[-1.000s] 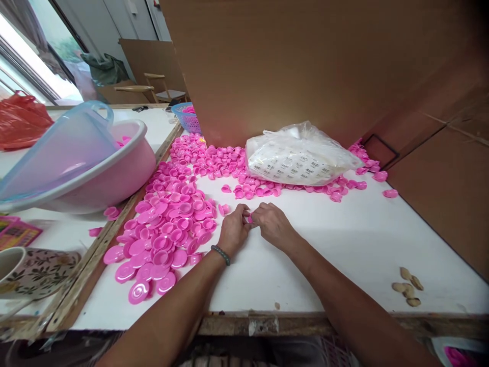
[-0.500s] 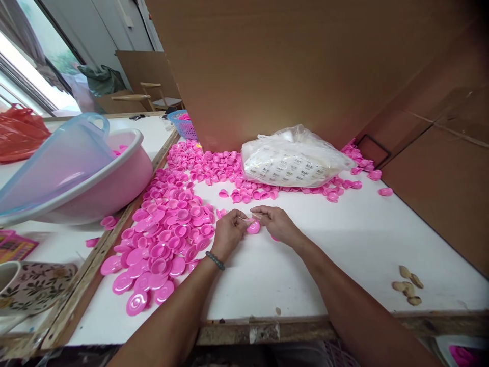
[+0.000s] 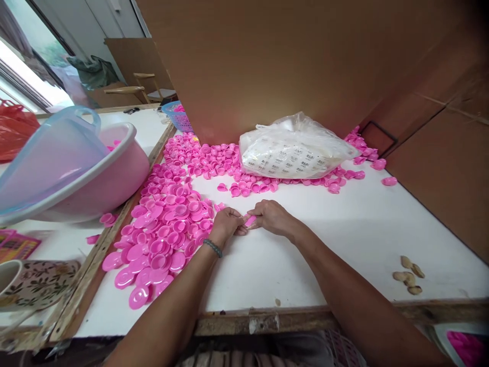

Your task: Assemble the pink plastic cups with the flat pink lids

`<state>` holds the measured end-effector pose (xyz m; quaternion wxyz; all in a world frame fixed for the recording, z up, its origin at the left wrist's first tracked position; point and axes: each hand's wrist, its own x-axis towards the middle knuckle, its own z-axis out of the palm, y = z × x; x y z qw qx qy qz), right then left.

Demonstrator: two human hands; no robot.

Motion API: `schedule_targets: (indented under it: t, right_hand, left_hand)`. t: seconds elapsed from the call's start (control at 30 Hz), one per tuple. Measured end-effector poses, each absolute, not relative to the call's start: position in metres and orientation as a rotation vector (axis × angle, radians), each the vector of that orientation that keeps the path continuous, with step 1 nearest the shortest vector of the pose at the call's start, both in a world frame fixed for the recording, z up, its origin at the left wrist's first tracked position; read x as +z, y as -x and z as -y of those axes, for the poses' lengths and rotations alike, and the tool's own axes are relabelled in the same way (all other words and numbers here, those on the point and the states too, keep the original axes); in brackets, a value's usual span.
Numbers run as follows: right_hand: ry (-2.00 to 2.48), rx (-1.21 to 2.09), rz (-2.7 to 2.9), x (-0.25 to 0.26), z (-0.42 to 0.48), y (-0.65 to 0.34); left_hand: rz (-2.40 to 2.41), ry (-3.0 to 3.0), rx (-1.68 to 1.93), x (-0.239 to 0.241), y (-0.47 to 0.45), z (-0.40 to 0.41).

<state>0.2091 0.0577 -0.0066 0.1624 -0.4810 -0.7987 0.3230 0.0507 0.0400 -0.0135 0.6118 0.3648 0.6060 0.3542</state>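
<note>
Whereas its round face showed earlier, the pink piece is now clamped in the right hand.
Left hand adjoins it, grip indeterminable; pink pile lies left, plastic bag beyond.

Two hands, so one left hand and one right hand, and exactly one beaded bracelet between them. Pink piece being handled: I see one. The loose pink dishes and cups overlap way too much for a proper count, but it's dozens and dozens, easy. Tan nut-like bits? Five. Then it's singles: one clear plastic bag, one flowery mug, one pink basin, one see-through blue tub, one blue basket, one red bag.
</note>
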Motion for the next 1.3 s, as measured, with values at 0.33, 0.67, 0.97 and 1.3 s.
schedule_targets:
  t: [0.33,0.67,0.97,1.3]
  right_hand:
    - [1.559,0.92,2.196,-0.003,-0.041,-0.211]
    - [1.365,0.904,2.227,-0.005,-0.048,-0.217]
    - [1.552,0.667,2.44,0.003,-0.047,-0.208]
    - [1.399,0.594,2.366,0.0,-0.048,-0.215]
  left_hand:
    - [-1.36,-1.049,0.91,-0.027,-0.05,-0.039]
    - [-1.224,-0.947,0.819,-0.019,-0.042,-0.037]
    - [-1.36,-0.884,0.774,-0.016,-0.05,-0.037]
    - [-1.345,-1.138,0.85,-0.008,-0.051,-0.03]
